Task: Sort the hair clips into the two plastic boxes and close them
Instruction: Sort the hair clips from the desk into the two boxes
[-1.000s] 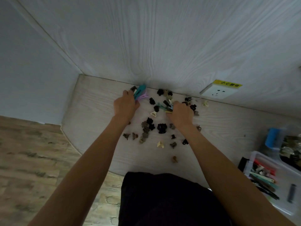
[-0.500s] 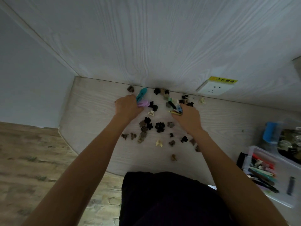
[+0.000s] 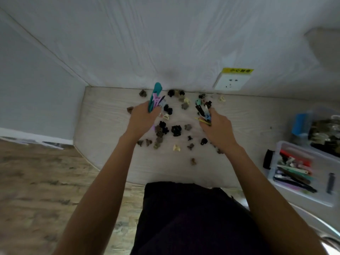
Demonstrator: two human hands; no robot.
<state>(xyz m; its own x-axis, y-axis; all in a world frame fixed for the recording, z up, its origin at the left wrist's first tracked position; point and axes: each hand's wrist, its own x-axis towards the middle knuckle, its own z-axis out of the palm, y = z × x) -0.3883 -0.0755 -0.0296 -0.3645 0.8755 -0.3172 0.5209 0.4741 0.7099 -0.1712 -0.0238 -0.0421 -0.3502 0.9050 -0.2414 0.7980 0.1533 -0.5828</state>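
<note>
Both forearms extend toward 12 o'clock. Left hand (image 3: 142, 119), fingers curled, grips long clips (image 3: 155, 97); right hand (image 3: 217, 129) grips a clip bundle (image 3: 203, 112).

Bare forearms, no sleeves; dark black garment (image 3: 191, 218) over the lap.

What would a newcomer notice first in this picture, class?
Two bare hands reach over a pale table: the left hand grips a bunch of long clips, teal on top, and the right hand grips another bunch. Small claw clips lie scattered between them.
</note>
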